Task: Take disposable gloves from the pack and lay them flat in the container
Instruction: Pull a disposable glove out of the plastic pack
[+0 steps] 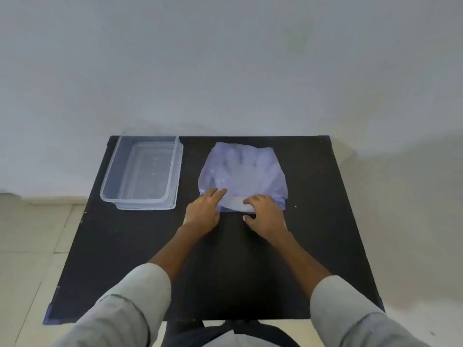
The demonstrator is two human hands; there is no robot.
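On the black surface (105, 246), a clear rectangular plastic container (141, 172) sits empty at the far left, then the left hand (204, 212) and right hand (265, 216) rest with loosely spread fingers on the near edge of the translucent bluish pack of disposable gloves (241, 174).

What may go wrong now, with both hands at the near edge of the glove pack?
The thin pack lies loose on the table, so it may slide when the left hand and right hand pull. Several gloves might come out together. The container stands apart at the left, so a limp glove may fold during the carry.
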